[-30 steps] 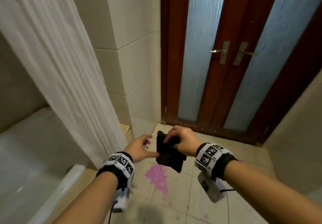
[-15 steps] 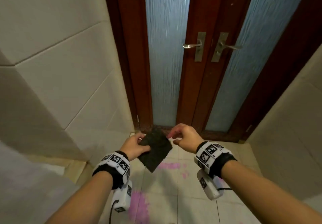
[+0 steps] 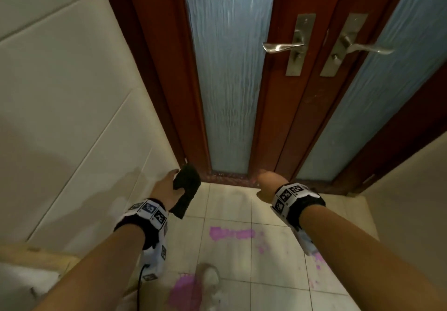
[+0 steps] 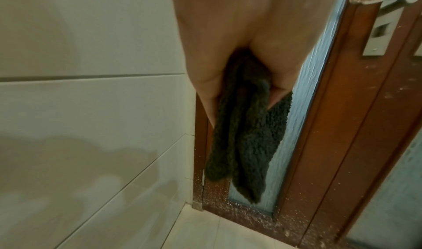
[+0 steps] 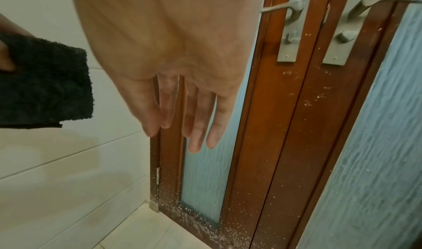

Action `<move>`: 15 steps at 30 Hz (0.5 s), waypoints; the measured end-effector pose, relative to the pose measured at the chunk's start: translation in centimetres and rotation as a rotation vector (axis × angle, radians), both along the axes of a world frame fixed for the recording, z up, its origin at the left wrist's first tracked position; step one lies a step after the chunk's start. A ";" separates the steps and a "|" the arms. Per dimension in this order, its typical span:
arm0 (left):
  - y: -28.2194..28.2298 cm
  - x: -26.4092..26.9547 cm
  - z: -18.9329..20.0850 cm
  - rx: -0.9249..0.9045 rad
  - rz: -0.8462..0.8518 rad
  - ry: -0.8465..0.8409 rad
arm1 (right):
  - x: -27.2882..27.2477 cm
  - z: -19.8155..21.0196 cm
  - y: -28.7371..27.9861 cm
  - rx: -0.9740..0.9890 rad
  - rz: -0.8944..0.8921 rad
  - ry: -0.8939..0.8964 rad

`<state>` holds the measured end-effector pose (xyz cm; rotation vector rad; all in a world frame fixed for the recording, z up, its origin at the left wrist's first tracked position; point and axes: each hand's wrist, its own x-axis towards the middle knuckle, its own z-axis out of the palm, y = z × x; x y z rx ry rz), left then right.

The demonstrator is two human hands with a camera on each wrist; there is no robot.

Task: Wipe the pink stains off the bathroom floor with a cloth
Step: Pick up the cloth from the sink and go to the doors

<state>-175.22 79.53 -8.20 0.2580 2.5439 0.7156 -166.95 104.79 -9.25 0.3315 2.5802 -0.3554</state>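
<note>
My left hand (image 3: 169,186) grips a dark, fuzzy folded cloth (image 3: 186,188) above the floor near the wall; in the left wrist view the cloth (image 4: 246,137) hangs down from between thumb and fingers of that hand (image 4: 228,94). My right hand (image 3: 267,184) hovers empty to the right, and the right wrist view shows its fingers (image 5: 194,119) straight and relaxed, with the cloth (image 5: 45,83) off to the left. Pink stains lie on the pale floor tiles: one smear (image 3: 231,233) between my wrists, a bigger patch (image 3: 185,291) nearer me, and small spots (image 3: 319,261) to the right.
Red-brown double doors (image 3: 271,107) with frosted glass panels and two metal lever handles (image 3: 283,46) stand straight ahead. A cream tiled wall (image 3: 72,117) closes the left side, another wall (image 3: 411,201) the right. A floor drain (image 3: 209,274) sits beside the near stain.
The cloth passed from my right hand to my left, which now holds it alone. My right hand let go and drew off to the right. The view turned from the shower curtain toward the doors.
</note>
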 end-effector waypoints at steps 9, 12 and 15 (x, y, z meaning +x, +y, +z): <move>4.2 -11.2 -7.6 -0.225 -0.250 -0.004 | -9.5 -6.9 3.0 -0.020 -0.048 -0.079; 4.7 -14.5 -11.5 -0.324 -0.285 -0.016 | -10.7 -11.8 3.6 -0.041 -0.047 -0.120; 4.8 -16.5 -16.5 -0.442 -0.283 -0.060 | -9.7 -18.3 3.5 -0.066 -0.043 -0.231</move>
